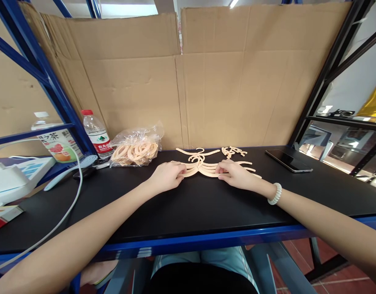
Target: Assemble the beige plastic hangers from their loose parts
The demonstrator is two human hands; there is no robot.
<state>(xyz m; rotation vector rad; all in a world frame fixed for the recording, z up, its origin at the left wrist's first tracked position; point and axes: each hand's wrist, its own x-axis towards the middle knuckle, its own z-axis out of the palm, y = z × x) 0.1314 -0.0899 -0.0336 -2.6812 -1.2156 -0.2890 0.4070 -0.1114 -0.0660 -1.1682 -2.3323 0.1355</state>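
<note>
Several beige clothes hangers (pixel 203 170) lie together on the black tabletop, their hooks bunched at the middle and their arms spread to both sides. My left hand (pixel 166 176) is closed, with thumb and fingers around the left arms of these hangers. On the other side my right hand (pixel 237 174), with a pale beaded bracelet (pixel 276 194) at the wrist, pinches the right arms. The hanger tips stick out past it. Just behind lies a single separate hanger (pixel 211 153) with its hook. Small beige branched pieces (pixel 233 152) sit in a heap to its right.
A clear bag of beige rings (pixel 135 151) stands at the back left beside a red-capped water bottle (pixel 97 134). A phone (pixel 287 160) lies at the right. Far left are a light-blue brush (pixel 68 171), a white cable (pixel 74 200) and a drink bottle (pixel 57 143). Cardboard (pixel 215 94) walls the back.
</note>
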